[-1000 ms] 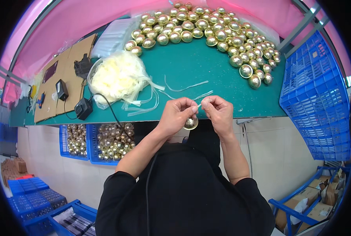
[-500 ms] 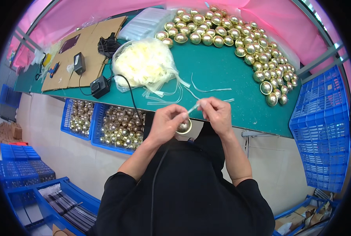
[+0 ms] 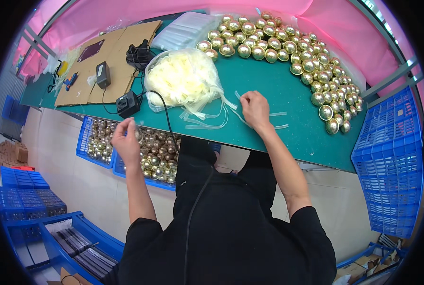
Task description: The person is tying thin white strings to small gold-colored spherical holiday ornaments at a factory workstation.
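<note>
My right hand (image 3: pixel 255 110) is over the green table with its fingers pinched on a thin clear strip (image 3: pixel 238 95). Another clear strip (image 3: pixel 281 126) sticks out to the right of that hand. Left of it, a clear plastic bag (image 3: pixel 182 80) is heaped with pale yellowish strips, some trailing over the tabletop. My left hand (image 3: pixel 126 138) hangs past the table's front edge, above a blue crate (image 3: pixel 119 167) of shiny gold domes (image 3: pixel 157 159). Its fingers are curled together, and whatever may be between them is too small to make out.
Many gold domes (image 3: pixel 269 43) cover the back and right of the table (image 3: pixel 264 71). Black power adapters (image 3: pixel 128 104) and cardboard (image 3: pixel 119 57) occupy the left side, with a cable crossing the front edge. Stacked blue crates (image 3: pixel 387 161) stand at the right.
My hands have parted. The left went leftward over the crate, and the gold dome is no longer in it. The right moved forward onto the strips on the table.
</note>
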Motion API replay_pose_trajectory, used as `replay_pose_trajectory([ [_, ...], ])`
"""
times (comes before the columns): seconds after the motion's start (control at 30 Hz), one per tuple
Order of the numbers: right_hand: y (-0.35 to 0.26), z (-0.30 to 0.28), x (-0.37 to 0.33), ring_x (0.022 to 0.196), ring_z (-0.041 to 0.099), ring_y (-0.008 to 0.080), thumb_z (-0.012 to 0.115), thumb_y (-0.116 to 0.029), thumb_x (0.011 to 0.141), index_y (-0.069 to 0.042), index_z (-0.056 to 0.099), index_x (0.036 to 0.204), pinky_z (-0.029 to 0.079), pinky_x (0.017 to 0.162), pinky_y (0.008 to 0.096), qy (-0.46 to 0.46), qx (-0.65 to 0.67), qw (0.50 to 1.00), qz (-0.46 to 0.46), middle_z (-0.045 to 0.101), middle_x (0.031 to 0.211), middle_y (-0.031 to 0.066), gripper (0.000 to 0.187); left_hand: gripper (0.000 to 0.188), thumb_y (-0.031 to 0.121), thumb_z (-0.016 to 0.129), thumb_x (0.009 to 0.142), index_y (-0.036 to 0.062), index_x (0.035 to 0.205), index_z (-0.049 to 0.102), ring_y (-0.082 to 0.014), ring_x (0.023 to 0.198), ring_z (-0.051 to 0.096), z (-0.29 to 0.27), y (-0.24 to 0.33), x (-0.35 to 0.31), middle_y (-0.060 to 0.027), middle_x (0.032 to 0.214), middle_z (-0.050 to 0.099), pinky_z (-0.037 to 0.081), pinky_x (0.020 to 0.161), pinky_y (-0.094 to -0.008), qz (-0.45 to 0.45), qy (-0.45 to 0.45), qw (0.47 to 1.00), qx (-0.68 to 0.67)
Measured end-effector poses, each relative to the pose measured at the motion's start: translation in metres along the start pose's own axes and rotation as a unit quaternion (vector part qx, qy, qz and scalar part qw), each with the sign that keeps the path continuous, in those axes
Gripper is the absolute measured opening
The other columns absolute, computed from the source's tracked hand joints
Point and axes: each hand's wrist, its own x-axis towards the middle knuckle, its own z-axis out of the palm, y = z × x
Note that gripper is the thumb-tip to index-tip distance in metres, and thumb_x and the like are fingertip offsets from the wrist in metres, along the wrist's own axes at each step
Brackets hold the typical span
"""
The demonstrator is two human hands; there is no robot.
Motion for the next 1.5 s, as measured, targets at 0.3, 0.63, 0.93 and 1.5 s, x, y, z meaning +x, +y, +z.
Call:
replay_pose_trajectory([
  [0.3,-0.034,-0.079,-0.034,0.068,0.051,0.0054,0.063,-0.013,0.104,-0.001,0.067,0.1,0.042,0.06,0.0255,-0.116,0.389,0.907,0.114,0.064,0.08,-0.0006,0.014,0.024,0.01,0.073,0.098,-0.0043,0.117,0.073,-0.0076,0.084,0.063,0.094,0.098,-0.057,-0.0026,0.096,0.073,0.052,0.076,-0.0237,-0.059,-0.247,0.953,-0.166],
  [0.63,-0.046,-0.113,-0.068,0.067,0.045,0.002,0.064,-0.014,0.104,-0.002,0.067,0.099,0.036,0.057,0.023,-0.168,0.363,0.911,0.103,0.063,0.082,-0.0038,0.013,0.021,0.016,0.077,0.097,-0.0013,0.108,0.075,-0.0082,0.069,0.062,0.186,0.107,-0.09,-0.0041,0.085,0.073,0.05,0.063,-0.0232,-0.173,-0.466,0.842,-0.211],
  [0.93,-0.034,-0.116,-0.079,0.066,0.044,0.0012,0.065,-0.013,0.104,-0.001,0.067,0.096,0.033,0.057,0.0222,-0.167,0.393,0.895,0.129,0.059,0.077,-0.005,0.015,0.016,0.016,0.072,0.1,0.0002,0.098,0.074,-0.0112,0.067,0.063,0.192,0.098,-0.096,-0.0061,0.082,0.072,0.051,0.062,-0.0255,-0.221,-0.487,0.797,-0.281],
  [1.5,-0.041,-0.116,-0.088,0.064,0.062,0.0166,0.078,-0.001,0.087,-0.004,0.078,0.097,0.044,0.054,0.0303,0.079,0.169,0.981,-0.052,0.07,0.079,0.0087,0.01,0.027,0.022,0.061,0.107,0.0036,0.087,0.061,-0.0085,0.061,0.056,0.212,0.117,-0.112,-0.0005,0.071,0.06,0.045,0.057,-0.0251,-0.166,-0.539,0.798,-0.215],
])
